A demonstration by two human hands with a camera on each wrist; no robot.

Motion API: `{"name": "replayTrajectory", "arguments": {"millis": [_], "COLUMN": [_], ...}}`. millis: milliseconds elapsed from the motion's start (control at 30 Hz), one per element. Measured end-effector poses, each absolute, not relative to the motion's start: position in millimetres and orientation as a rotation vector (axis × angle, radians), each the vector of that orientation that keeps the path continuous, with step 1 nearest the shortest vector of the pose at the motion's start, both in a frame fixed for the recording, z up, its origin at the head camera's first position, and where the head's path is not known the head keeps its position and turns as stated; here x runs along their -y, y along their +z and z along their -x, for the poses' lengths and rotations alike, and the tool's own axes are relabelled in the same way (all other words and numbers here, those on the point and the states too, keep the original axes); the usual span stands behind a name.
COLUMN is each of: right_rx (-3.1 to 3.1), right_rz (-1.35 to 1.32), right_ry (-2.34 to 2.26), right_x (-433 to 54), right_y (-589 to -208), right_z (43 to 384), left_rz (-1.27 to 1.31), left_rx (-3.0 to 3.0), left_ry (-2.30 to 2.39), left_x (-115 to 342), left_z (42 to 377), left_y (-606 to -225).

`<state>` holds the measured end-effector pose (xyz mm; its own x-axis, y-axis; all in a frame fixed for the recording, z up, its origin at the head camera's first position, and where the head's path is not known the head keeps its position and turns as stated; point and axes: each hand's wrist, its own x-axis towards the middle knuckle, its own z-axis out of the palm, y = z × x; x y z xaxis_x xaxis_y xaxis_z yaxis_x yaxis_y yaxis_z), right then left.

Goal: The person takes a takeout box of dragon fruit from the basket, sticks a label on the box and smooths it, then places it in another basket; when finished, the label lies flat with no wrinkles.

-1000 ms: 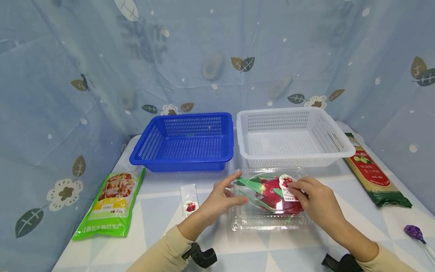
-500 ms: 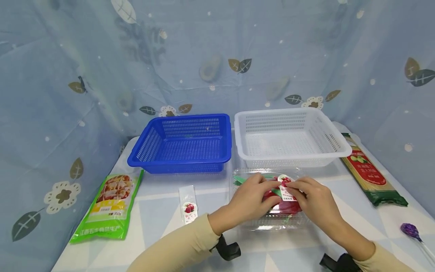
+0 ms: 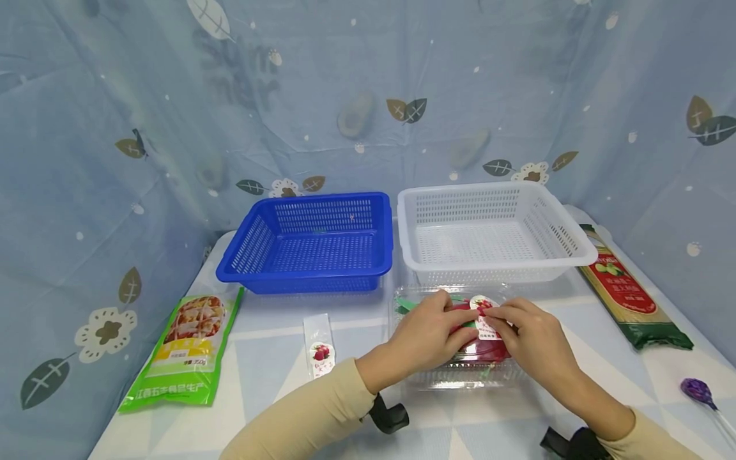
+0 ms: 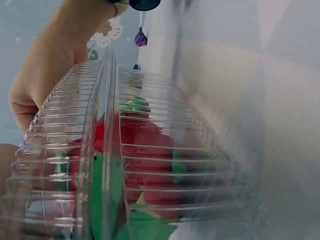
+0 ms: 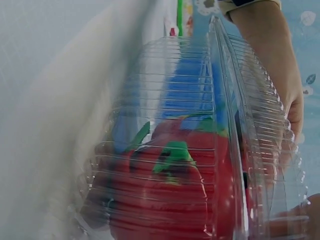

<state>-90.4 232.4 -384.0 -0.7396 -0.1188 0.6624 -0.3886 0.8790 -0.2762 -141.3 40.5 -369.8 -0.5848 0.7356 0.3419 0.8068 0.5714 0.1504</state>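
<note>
A clear plastic clamshell box [image 3: 460, 377] lies on the table in the head view, its lid down. Inside is a red dragon fruit [image 3: 480, 351] with green scales, also seen through the ribbed sides in the left wrist view and right wrist view. On the lid lies a white fruit sticker [image 3: 485, 329] printed with red fruit. My right hand [image 3: 537, 342] pinches its right edge between thumb and index finger. My left hand [image 3: 425, 335] lies over the left of the lid, thumb and index fingertips apart at the sticker's left edge.
Behind the box stand a blue basket [image 3: 310, 281] and a white basket [image 3: 500, 262]. A strip with a similar sticker [image 3: 320, 358] lies left of the box. A green food packet [image 3: 184, 348] is far left; a pasta packet [image 3: 627, 291] and purple lollipop [image 3: 697, 390] are at right.
My left hand has moved right, from the box's left edge onto the lid by the sticker. My right hand has stayed at the sticker. Over the last half second little has moved.
</note>
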Motion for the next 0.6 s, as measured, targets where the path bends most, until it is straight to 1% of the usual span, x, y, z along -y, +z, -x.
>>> {"name": "replayTrajectory", "arguments": {"millis": [600], "right_rx": [2.548], "right_rz": [-0.294], "right_ry": [0.486], "right_x": [-230.4], "right_y": [-374.8], "right_z": [91.3], "left_rz": [1.244], "left_rx": [2.684], "left_ry": [-0.384], "left_x": [-47.7], "left_z": [147.5], "left_y": [-370.1]}}
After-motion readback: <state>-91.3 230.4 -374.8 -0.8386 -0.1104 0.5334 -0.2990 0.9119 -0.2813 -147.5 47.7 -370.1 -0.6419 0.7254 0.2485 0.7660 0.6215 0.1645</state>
